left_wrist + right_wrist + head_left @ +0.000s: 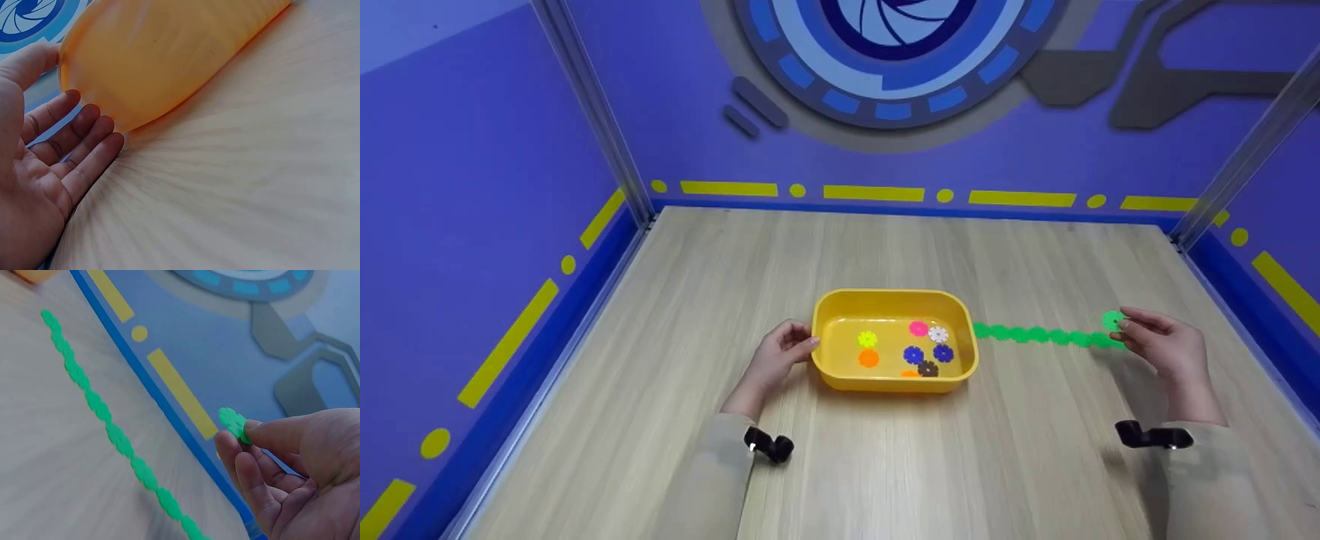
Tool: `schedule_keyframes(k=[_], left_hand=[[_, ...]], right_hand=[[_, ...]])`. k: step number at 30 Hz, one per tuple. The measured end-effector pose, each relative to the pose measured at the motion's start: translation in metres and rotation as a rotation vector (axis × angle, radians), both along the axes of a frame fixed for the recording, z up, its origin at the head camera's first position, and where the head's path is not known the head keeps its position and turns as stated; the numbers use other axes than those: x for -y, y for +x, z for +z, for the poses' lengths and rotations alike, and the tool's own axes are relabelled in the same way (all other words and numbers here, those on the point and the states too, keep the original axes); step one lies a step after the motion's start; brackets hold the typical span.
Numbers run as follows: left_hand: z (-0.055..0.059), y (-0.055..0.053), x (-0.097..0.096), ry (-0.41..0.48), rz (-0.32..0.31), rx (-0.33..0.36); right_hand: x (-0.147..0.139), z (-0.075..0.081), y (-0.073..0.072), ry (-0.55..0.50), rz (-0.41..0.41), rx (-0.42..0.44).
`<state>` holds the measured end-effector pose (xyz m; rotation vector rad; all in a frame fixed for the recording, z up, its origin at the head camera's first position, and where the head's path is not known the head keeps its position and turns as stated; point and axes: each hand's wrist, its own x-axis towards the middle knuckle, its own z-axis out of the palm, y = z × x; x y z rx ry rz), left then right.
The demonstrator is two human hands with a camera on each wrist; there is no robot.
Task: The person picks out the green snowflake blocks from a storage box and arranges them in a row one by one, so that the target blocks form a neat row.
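My left hand (780,354) holds the left end of a yellow plastic basin (894,385), its thumb at the rim and its fingertips against the outer wall (146,62). Several small notched discs lie inside, among them a yellow one (868,340), a pink one (919,328) and a white one (937,334). Over the table at the right, my right hand (1170,349) pinches a green notched disc (233,423) between thumb and fingers. Below it, a chain of linked green discs (1039,335) lies on the table, stretching from beside the basin; the right hand partly hides its far end.
The wood-grain table (885,465) is bounded by blue-purple panels (690,135) at the back and both sides. Metal posts (600,112) stand at the back corners. Blue, brown and orange discs (868,358) also lie in the basin.
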<state>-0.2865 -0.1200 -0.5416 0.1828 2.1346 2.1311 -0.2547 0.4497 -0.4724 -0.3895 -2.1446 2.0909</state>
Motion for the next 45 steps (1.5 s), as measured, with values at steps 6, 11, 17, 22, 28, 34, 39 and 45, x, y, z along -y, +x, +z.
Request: schedule_keyframes(k=[6, 11, 17, 22, 28, 34, 39, 45], left_hand=[[0.001, -0.002, -0.001, -0.003, -0.002, 0.006], [0.002, -0.004, -0.001, -0.007, 0.004, 0.004], [0.003, -0.005, -0.002, -0.019, 0.001, 0.001], [0.004, -0.004, -0.002, -0.018, -0.001, -0.005], [0.005, -0.004, -0.003, 0.003, -0.003, 0.007], [0.005, -0.004, -0.002, 0.005, -0.001, 0.014], [0.002, -0.004, 0.000, 0.001, 0.003, 0.010], [-0.001, -0.002, -0.001, 0.019, -0.002, 0.011]], right_hand=[[-0.027, -0.005, -0.001, -0.058, -0.107, 0.065], [-0.047, -0.011, -0.004, -0.087, -0.197, 0.110], [-0.061, -0.015, -0.007, -0.046, -0.281, 0.189], [-0.065, -0.022, -0.010, 0.043, -0.350, 0.245], [-0.066, -0.031, -0.012, 0.107, -0.455, 0.265], [-0.066, -0.038, -0.014, 0.230, -0.498, 0.337], [-0.063, -0.045, -0.013, 0.292, -0.507, 0.311], [-0.058, -0.051, -0.009, 0.318, -0.545, 0.267]])
